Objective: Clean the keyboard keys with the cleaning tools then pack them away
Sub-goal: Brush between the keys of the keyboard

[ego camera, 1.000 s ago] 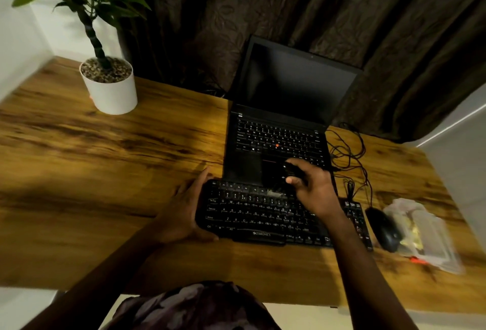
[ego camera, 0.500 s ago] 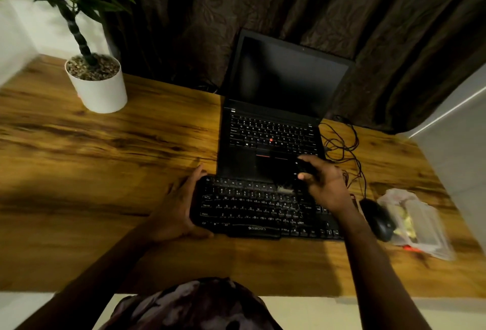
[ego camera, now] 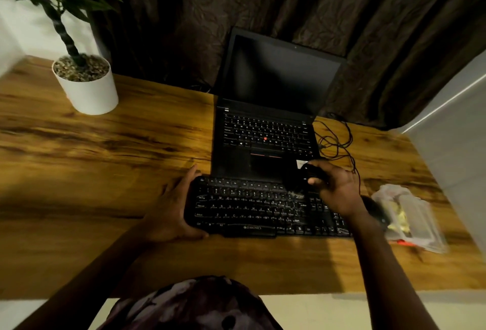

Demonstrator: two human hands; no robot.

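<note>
The black keyboard [ego camera: 252,208] lies flat on the wooden desk [ego camera: 105,158], with its long side facing the person. Above its upper right key rows sits a dark cleaning tool [ego camera: 299,177]. A pale, blurred tip at the bottom of the tool meets the keys near the top row. The right hand [ego camera: 338,190] grips this tool, with the thumb and curled fingers closed round its body. The tool sticks out to the left of the knuckles, and the wrist crosses the keyboard's right end. The tool is too dark and blurred to show its exact shape.

The left hand [ego camera: 171,211] holds the keyboard's left end. Its thumb hooks the near edge and its fingers run up along the left side to the far corner.

An open laptop [ego camera: 265,132] with a dark screen stands directly behind the keyboard, its palm rest just beside the keyboard's far edge. Black cables [ego camera: 339,142] loop on the desk behind the keyboard's right end. A dark mouse [ego camera: 376,211], partly hidden by the right forearm, sits just off that end. A clear plastic pouch [ego camera: 413,219] lies further right. A white plant pot [ego camera: 89,90] stands well away from the keyboard, behind it and to the left. Dark curtains [ego camera: 263,0] hang behind the desk.
</note>
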